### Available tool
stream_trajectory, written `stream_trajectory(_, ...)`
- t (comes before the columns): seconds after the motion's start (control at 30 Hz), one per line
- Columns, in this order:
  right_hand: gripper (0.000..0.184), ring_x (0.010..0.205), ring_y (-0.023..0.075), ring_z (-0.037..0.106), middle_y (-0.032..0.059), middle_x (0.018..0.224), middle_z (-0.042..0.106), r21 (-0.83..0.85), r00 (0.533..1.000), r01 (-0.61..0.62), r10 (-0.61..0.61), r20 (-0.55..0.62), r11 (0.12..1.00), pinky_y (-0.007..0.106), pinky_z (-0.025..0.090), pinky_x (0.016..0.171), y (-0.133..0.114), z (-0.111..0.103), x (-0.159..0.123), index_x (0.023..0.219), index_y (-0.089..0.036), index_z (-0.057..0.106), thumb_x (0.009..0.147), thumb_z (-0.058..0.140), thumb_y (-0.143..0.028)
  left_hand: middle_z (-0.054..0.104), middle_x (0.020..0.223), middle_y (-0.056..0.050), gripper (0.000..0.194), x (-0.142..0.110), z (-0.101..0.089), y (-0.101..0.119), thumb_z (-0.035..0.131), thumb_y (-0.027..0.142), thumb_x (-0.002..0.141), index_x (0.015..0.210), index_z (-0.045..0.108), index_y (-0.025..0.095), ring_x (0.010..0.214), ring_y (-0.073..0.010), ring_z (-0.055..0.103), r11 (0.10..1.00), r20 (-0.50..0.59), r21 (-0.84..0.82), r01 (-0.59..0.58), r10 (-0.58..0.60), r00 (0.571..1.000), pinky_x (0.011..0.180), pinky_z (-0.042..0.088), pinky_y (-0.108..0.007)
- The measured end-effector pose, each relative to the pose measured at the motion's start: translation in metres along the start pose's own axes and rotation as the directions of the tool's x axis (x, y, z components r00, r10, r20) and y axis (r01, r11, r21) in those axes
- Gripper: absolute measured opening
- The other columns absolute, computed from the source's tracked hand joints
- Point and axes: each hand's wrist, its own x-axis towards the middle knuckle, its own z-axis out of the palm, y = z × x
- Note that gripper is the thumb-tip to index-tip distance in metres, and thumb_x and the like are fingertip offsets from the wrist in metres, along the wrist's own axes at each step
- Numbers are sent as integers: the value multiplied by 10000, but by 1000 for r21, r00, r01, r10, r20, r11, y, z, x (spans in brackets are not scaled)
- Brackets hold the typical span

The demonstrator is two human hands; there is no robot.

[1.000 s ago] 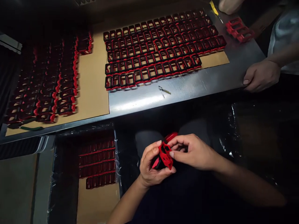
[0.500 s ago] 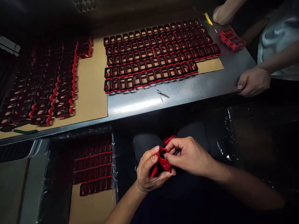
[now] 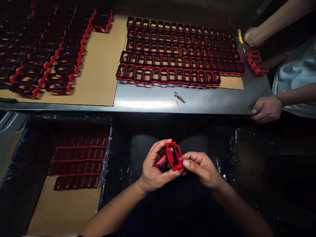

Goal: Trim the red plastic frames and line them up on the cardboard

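Across the metal table [image 3: 148, 102], close rows of red-and-black frames [image 3: 181, 54] occupied the centre, and a second block of frames [image 3: 37, 59] covered much of a cardboard sheet [image 3: 98, 72] at the left. A small metal tool [image 3: 181, 97] lay between the central rows and the near edge. A green handle [image 3: 7, 100] lay at the left along that edge. At the right end, a yellow-handled tool [image 3: 239, 35] lay near a group of red parts [image 3: 257, 63]; a co-worker's hand [image 3: 268, 109] rested at the table edge, and a bent elbow [image 3: 250, 37] was positioned beside the yellow-handled tool. Below the table, at the left, a plastic-lined box [image 3: 105, 164] contained further rows of frames [image 3: 76, 168] on cardboard [image 3: 66, 207]. The working red frame [image 3: 174, 156], with black inner parts, was located above the lap, well apart from the table. The left hand [image 3: 154, 169] had its grip closed around it, fingers over the upper edge and thumb below, partly covering a red-and-black piece [image 3: 161, 163] beside the palm. The right hand [image 3: 203, 169] pinched the lower right corner, its grip nearly closed. Markings on the parts were too small to read.
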Motion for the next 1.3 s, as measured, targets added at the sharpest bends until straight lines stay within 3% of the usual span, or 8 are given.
stream_trajectory(0.17,296,698,145,689,54,758,740,11,1000,9,-9,-2,1000,242,553,663,-1,1,3,894,-161,765,902,687,-447,574,1351,-147,790,-1,-4,-2,840,332,747,1443,472,265,1242,-301,580,996,18,87,-10,9,1000,1043,525,-499)
stream_trajectory(0.5,259,637,120,634,27,699,718,-40,995,16,-20,-96,999,235,522,660,-2,3,0,865,-169,753,880,713,-425,529,1400,-112,730,-4,4,-4,852,259,737,1369,489,309,1194,-272,640,960,34,-236,152,-148,988,989,578,-407)
stream_trajectory(0.63,231,515,77,506,-19,581,632,-126,987,32,-51,-150,992,194,426,536,-2,4,-2,855,-174,742,873,721,-403,545,1393,-119,734,-4,4,-7,864,257,721,1355,499,299,1207,-280,635,960,32,-249,132,-128,991,1003,565,-412)
stream_trajectory(0.77,154,563,90,561,-7,655,677,-170,976,99,-129,-177,981,188,446,549,3,4,-3,870,-195,734,862,736,-349,537,1434,-135,781,-6,3,-11,869,266,717,1389,474,308,1253,-287,610,967,55,-229,110,-100,993,1036,539,-417)
stream_trajectory(0.9,94,642,112,643,5,730,724,-182,968,168,-198,-157,969,198,506,625,10,3,-3,905,-219,731,866,736,-305,524,1466,-163,805,-9,1,-15,851,260,742,1430,436,309,1293,-309,585,981,68,-183,60,-48,997,1060,518,-458)
stream_trajectory(1.17,158,795,167,708,46,882,762,-190,977,193,-207,-58,963,261,558,741,15,0,-2,990,-218,720,882,716,-334,521,1477,-164,821,-10,-3,-14,832,237,761,1464,412,305,1270,-299,608,994,83,-105,9,0,997,1059,521,-457)
stream_trajectory(1.3,156,806,177,703,55,896,760,-226,973,222,-232,-18,949,287,553,772,14,2,-1,976,-203,719,896,694,-334,559,1446,-159,815,-11,-5,-14,848,299,745,1453,444,283,1260,-281,618,995,71,-94,26,-19,997,1060,521,-401)
